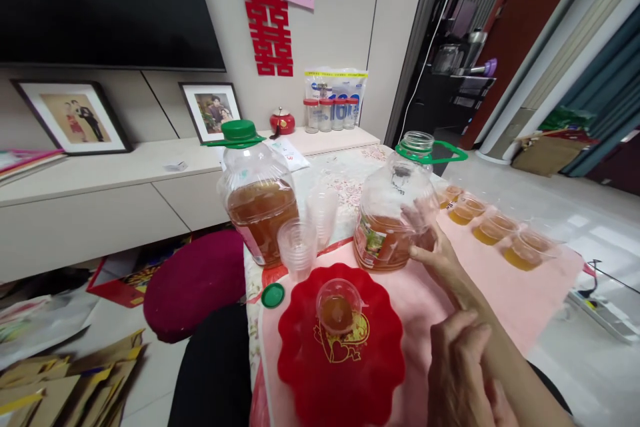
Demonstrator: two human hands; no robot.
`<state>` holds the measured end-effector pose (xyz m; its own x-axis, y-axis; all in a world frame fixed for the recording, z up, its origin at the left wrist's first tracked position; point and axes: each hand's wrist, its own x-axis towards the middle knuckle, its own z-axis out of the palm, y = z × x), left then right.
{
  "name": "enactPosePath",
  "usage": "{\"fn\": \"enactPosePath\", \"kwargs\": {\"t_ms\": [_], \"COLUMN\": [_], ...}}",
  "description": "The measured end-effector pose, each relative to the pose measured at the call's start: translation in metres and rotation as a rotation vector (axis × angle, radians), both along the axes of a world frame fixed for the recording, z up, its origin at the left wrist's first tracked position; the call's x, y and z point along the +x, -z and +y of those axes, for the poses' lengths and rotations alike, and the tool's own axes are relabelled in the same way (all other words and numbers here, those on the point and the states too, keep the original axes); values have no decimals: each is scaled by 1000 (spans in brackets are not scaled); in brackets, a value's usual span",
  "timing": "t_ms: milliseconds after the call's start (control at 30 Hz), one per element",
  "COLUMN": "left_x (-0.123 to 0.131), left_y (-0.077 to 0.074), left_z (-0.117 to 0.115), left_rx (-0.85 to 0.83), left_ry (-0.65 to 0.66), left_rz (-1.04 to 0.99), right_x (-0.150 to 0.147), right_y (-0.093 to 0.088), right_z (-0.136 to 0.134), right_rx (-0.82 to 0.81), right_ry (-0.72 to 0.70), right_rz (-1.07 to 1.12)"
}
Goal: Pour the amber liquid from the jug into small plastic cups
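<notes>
My right hand point(434, 240) curves round the right side of a clear plastic jug point(383, 203), thumb toward me and fingers seen through the plastic. The jug stands uncapped and is partly filled with amber liquid; its green handle point(450, 152) sticks out to the right. My left hand point(463, 367) is closed, its curled fingers lying against my right forearm; its palm is hidden. In front of the jug, a clear plastic cup point(339, 307) with amber liquid sits on a red scalloped tray point(345, 387). A green cap point(273, 295) lies left of the tray.
A second, capped jug point(263, 207) stands at left, beside stacked clear cups point(297, 243). Several filled cups point(493, 227) line the table's right side on a pink cloth point(545, 287). Behind are lidded glass jars point(330, 115); a maroon stool point(195, 280) is at left.
</notes>
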<state>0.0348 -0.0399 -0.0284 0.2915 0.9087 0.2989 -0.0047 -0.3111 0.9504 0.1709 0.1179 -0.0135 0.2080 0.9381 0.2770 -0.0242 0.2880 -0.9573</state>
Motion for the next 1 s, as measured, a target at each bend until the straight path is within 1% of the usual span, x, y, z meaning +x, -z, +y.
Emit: {"fn": "enactPosePath", "kwargs": {"t_ms": [133,233,300,400,500,567,600,633,733,800,867,933,1000], "left_x": [-2,-3,-7,-25,-59,-86,-99,-112,-141,-151,-154,-153,-151], "left_y": [-6,-9,-11,-17,-25,-31,-34,-36,-39,-38,-36,-33,-30], "left_z": [6,4,1,-4,5,20,30,41,70,83,92,97,100], "left_rx": [-5,0,-15,-8,48,105,156,192,28,-87,-157,-198,-241], "left_ry": [-5,1,-7,-63,-197,-290,-361,-395,-439,-416,-369,-314,-260], "left_rz": [38,-2,-31,-31,-13,38,85,107,161,202,238,240,216], "right_x": [8,19,26,27,16,4,-3,-11,-32,-43,-49,-51,-51], "right_y": [5,10,12,11,7,3,1,-2,-8,-11,-12,-11,-9], "right_z": [-15,-18,-19,-20,-25,-31,-35,-39,-51,-58,-62,-64,-64], "right_rx": [8,3,17,67,105,111,107,97,48,10,-24,-47,-59], "right_ry": [131,265,330,370,364,337,312,277,117,-4,-104,-162,-190], "right_rz": [46,75,86,89,71,47,30,10,-57,-95,-118,-127,-129]}}
